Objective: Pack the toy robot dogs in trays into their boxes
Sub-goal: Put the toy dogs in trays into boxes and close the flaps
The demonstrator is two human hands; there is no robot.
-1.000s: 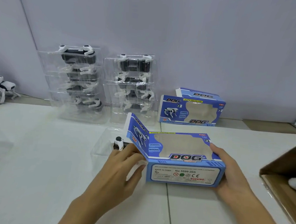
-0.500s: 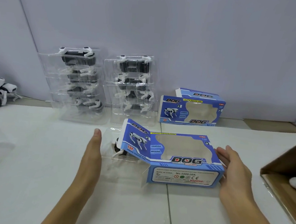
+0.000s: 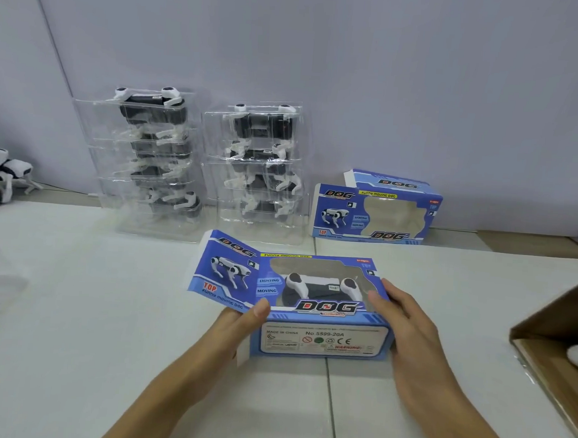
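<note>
I see a white tabletop (image 3: 66, 357) made of panels, with one dark seam (image 3: 331, 406) running toward me and another crossing near the back edge. Behind it stands a plain pale lilac-grey wall (image 3: 360, 53), with a vertical corner line at far left and an angled edge at far right. Lighting is soft and even; a strip of brown surface (image 3: 518, 240) shows along the wall base at right.

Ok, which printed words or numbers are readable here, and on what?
Near box, held by left hand and right hand:
"DOG"
"FUNNY MOVING DOG"
"TOP"
"LIGHTING"
"MOVING"
"MADE IN CHINA"
"No 5599-20A"
"CE"
"WARNING", smaller print unreadable.
Far box:
"DOG"
"FUNNY MOVING DOG"
"TOP"
</note>
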